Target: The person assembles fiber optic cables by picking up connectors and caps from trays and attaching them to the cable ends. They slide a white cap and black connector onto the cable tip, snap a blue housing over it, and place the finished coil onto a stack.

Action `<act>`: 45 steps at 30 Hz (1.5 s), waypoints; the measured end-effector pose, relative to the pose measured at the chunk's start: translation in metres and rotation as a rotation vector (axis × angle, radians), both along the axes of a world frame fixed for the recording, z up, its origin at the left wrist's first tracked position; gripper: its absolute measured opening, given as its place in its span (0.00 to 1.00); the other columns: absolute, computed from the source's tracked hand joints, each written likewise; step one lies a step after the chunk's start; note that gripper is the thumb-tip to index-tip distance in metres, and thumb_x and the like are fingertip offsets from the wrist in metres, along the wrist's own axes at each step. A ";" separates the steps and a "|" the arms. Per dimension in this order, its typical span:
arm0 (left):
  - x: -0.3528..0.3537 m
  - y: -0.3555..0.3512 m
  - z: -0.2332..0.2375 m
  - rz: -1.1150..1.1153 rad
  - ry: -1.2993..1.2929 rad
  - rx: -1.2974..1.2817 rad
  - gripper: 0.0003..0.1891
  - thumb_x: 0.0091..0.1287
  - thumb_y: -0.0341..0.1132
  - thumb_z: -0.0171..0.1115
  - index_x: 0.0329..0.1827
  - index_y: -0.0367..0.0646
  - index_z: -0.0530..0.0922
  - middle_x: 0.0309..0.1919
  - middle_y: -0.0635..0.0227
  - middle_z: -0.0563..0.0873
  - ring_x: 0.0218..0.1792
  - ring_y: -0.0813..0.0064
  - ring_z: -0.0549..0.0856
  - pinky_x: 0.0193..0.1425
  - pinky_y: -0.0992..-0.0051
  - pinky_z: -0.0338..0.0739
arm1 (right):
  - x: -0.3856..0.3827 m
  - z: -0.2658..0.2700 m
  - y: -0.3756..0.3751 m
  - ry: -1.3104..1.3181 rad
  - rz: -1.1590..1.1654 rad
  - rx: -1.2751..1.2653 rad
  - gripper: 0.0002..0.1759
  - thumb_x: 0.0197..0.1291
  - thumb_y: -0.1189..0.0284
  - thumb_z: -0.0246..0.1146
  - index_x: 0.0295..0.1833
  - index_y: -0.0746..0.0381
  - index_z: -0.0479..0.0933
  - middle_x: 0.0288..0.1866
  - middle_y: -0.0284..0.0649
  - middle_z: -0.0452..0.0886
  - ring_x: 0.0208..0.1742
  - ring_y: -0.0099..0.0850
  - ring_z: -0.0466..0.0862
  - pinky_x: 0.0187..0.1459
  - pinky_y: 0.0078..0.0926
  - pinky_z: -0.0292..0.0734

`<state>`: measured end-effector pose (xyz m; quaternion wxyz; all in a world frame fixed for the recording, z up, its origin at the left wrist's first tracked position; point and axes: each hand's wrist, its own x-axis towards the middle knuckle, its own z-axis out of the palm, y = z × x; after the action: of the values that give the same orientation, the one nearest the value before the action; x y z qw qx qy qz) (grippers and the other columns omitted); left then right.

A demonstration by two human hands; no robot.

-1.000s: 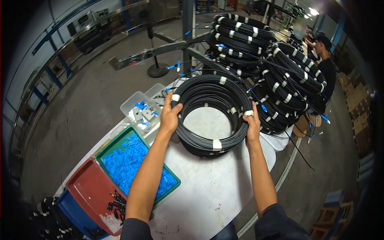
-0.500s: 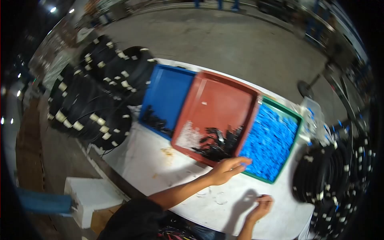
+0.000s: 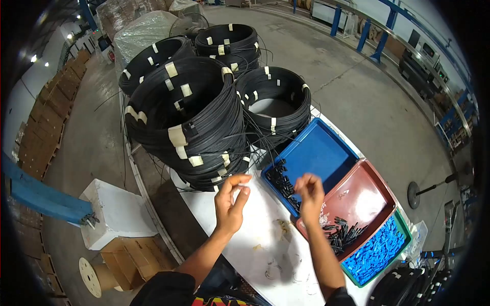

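Observation:
My left hand (image 3: 230,206) is raised over the white table (image 3: 245,255), in front of the big coil of black cable (image 3: 199,122). Its thumb and index finger stand apart, with nothing visible between them. My right hand (image 3: 310,199) hovers by the near edge of the blue tray (image 3: 326,153), its fingers bent and smeared by motion, so I cannot tell whether they hold anything. Small black parts (image 3: 279,178) lie heaped along that tray's near left side, beside the right fingertips. Under the right forearm's far side, the red-brown tray (image 3: 370,188) holds slim black pieces (image 3: 346,234) and small whitish bits.
A green tray (image 3: 406,224) full of blue pieces (image 3: 375,252) adjoins the red-brown one. More taped cable coils (image 3: 273,102) stand behind, with loose ends sticking out. At left are a blue beam (image 3: 48,196), a white block (image 3: 117,214), a cardboard box (image 3: 135,260) and a wooden spool (image 3: 91,278).
The view has swung left toward the coils. My left hand has gone from the blue pieces to in front of the coils; my right hand has moved up to the blue tray's edge.

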<state>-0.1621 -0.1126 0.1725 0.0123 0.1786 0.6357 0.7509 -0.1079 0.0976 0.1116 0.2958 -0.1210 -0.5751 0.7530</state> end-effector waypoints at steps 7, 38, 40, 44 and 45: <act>-0.101 0.120 0.010 -0.239 -0.537 0.362 0.37 0.76 0.42 0.63 0.83 0.43 0.55 0.82 0.57 0.60 0.83 0.68 0.56 0.85 0.65 0.46 | -0.174 0.032 0.101 -0.251 -0.421 0.079 0.34 0.64 0.63 0.74 0.68 0.65 0.67 0.54 0.43 0.80 0.51 0.32 0.81 0.53 0.30 0.78; -0.068 0.167 0.000 0.216 0.127 -0.046 0.41 0.53 0.07 0.52 0.72 0.49 0.73 0.86 0.39 0.36 0.87 0.56 0.34 0.87 0.61 0.36 | -0.083 0.102 0.045 0.433 -0.587 0.270 0.50 0.44 0.95 0.55 0.78 0.59 0.59 0.77 0.43 0.60 0.72 0.34 0.70 0.58 0.31 0.87; -0.030 0.158 -0.001 0.219 0.237 -0.072 0.37 0.54 0.08 0.53 0.68 0.49 0.78 0.86 0.38 0.39 0.88 0.55 0.35 0.86 0.60 0.38 | -0.045 0.101 0.040 0.490 -0.590 0.211 0.50 0.44 0.94 0.56 0.78 0.59 0.59 0.77 0.43 0.61 0.70 0.33 0.72 0.54 0.29 0.88; 0.056 0.129 -0.015 0.234 0.444 0.095 0.32 0.56 0.10 0.55 0.65 0.44 0.78 0.86 0.47 0.46 0.87 0.58 0.48 0.79 0.60 0.63 | 0.042 0.082 0.019 0.492 -0.559 0.039 0.51 0.44 0.96 0.55 0.78 0.57 0.58 0.77 0.42 0.60 0.67 0.32 0.74 0.51 0.30 0.89; 0.072 0.118 -0.019 0.258 0.459 0.167 0.33 0.57 0.11 0.57 0.68 0.44 0.74 0.86 0.50 0.47 0.85 0.57 0.51 0.76 0.61 0.67 | 0.064 0.074 0.012 0.533 -0.551 -0.001 0.50 0.45 0.95 0.55 0.78 0.57 0.58 0.77 0.42 0.60 0.67 0.32 0.75 0.52 0.32 0.89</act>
<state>-0.0905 0.0057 0.1535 -0.2427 0.2621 0.5754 0.7358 -0.0435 0.1100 0.1858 0.6264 -0.0712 -0.4236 0.6504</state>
